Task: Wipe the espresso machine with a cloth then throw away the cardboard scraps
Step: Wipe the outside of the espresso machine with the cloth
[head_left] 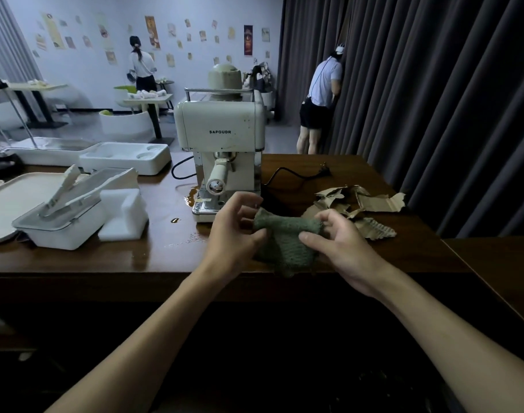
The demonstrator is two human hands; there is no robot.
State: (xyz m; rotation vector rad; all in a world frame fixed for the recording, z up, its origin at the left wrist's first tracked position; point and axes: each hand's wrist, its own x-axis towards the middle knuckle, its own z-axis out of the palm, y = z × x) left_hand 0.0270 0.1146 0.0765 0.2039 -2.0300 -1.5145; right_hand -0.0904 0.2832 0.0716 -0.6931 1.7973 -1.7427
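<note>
Both hands pinch the green cloth [284, 239] just in front of the espresso machine [222, 138], the left hand [236, 234] and right hand [341, 242] each holding an upper edge. Wiping looks barely begun: brown spots show on the machine's front and liquid pools by its base. Beside it, the cardboard scraps [359, 204] lie on the table [105, 263], not yet thrown away.

A white foam block [122, 216] lies on the dark brown wooden table [165, 257], just beside a white lidded plastic box [61, 231]. A white moulded tray [123, 158] sits at the table's far side.
</note>
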